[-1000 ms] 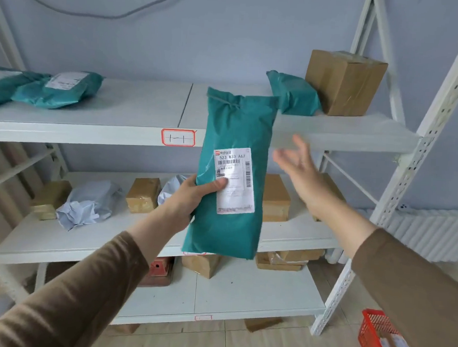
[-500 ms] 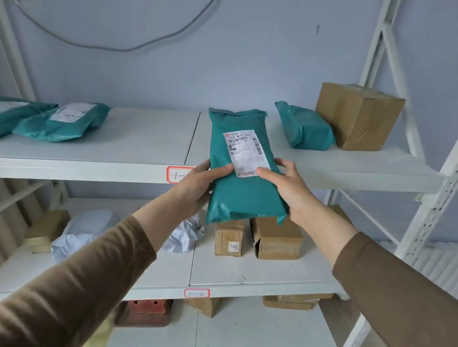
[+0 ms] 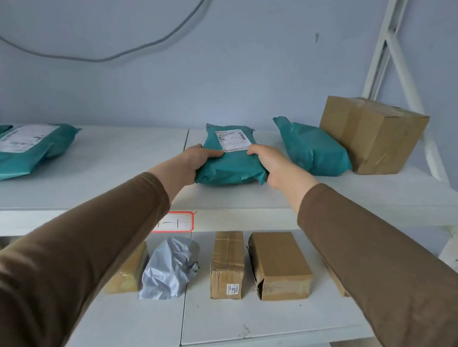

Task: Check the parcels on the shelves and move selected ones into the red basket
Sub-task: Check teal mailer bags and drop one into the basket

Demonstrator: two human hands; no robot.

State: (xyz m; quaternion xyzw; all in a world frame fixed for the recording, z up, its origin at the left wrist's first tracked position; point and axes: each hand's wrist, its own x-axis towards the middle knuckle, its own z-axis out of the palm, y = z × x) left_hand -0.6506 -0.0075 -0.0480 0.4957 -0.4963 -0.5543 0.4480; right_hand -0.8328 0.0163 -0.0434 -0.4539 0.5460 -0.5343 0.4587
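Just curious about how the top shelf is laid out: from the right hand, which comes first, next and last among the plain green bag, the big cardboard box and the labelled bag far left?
1. Plain green bag: just right of the right hand.
2. Cardboard box: farther right, behind that bag.
3. Labelled bag: far left end of the shelf.

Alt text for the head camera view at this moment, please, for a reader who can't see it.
Both hands, left hand and right hand, grip a teal mailer lying label-up on the top shelf. To its right sit another teal bag and a cardboard box; small boxes and a grey bag lie below.
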